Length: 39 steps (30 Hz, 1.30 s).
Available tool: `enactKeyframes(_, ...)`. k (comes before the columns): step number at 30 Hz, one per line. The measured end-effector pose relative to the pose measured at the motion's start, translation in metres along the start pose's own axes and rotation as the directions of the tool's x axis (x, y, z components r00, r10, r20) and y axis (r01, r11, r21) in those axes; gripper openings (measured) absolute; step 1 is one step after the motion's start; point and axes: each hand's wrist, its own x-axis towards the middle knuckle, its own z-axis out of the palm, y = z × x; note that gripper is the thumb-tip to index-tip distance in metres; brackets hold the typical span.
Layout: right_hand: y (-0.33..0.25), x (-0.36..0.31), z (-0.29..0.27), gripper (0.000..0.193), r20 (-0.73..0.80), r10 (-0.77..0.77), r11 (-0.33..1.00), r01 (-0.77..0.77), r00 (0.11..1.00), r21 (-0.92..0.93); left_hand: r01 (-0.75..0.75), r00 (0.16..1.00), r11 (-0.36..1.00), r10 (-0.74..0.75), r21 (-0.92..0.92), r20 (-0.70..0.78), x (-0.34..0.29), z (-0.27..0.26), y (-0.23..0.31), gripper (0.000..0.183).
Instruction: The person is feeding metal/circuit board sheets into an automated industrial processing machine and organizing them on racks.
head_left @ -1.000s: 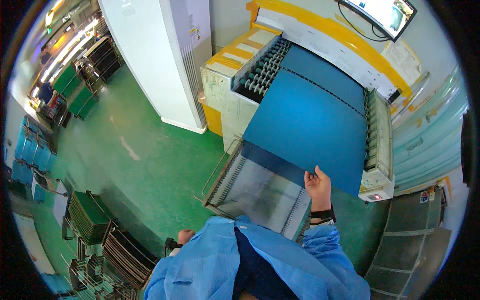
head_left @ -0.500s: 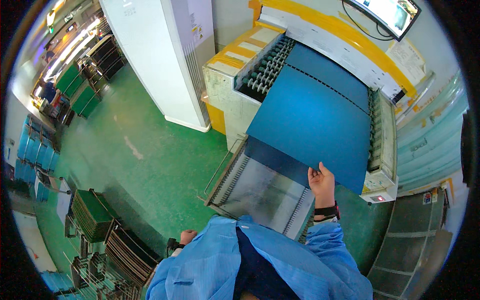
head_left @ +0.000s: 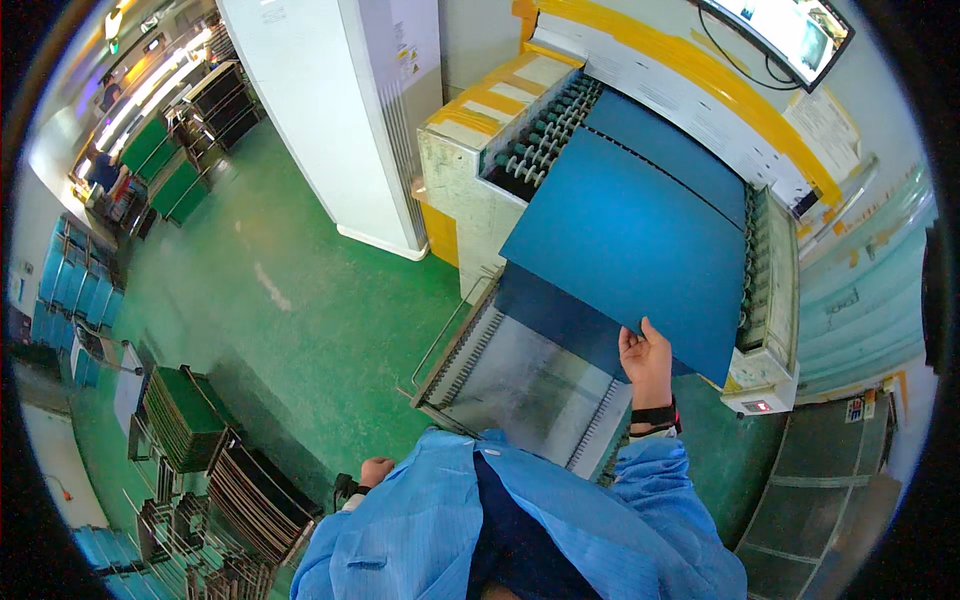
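A flat blue panel (head_left: 625, 240) lies on the roller conveyor of a machine, its near edge jutting out over a slotted metal rack (head_left: 530, 385). My right hand (head_left: 646, 355) pinches that near edge toward its right corner, thumb on top. Behind it, across a narrow gap, a second blue panel (head_left: 670, 140) rests on the rollers by the machine's outlet. A darker blue surface (head_left: 555, 305) shows beneath the front panel, at the rack's far end. Low by my left side, my left hand (head_left: 376, 471) is curled closed, apart from the rack, with nothing visible in it.
Rollers (head_left: 545, 145) line the conveyor's left side. A tall white cabinet (head_left: 330, 120) stands left of the machine. A screen (head_left: 785, 35) hangs at upper right. Racks of green panels (head_left: 185, 415) stand at lower left on the green floor (head_left: 270, 330). A grey framed panel (head_left: 820, 490) is at lower right.
The view has shifted slightly, moving the machine a little to the right in the picture. My right hand keeps its pinch on the front panel's edge; my left hand stays low at my side.
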Motion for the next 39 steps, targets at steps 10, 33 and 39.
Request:
enactKeyframes(10,-0.002,0.007,0.003,0.013,0.004,0.028,0.999,-0.028,1.0,0.032,-0.022,0.999,1.0,0.022,-0.02,-0.025,0.0,0.005,-0.009,0.03)
enactKeyframes(33,-0.004,0.018,0.01,0.011,0.03,-0.043,0.999,0.043,0.999,0.032,0.032,0.998,0.995,-0.037,-0.094,-0.045,-0.012,0.008,-0.01,0.028)
enactKeyframes(39,-0.005,0.027,0.007,0.014,0.061,-0.044,0.998,0.041,0.997,0.045,0.032,0.998,0.994,-0.036,-0.106,-0.041,-0.004,0.014,-0.025,0.029)
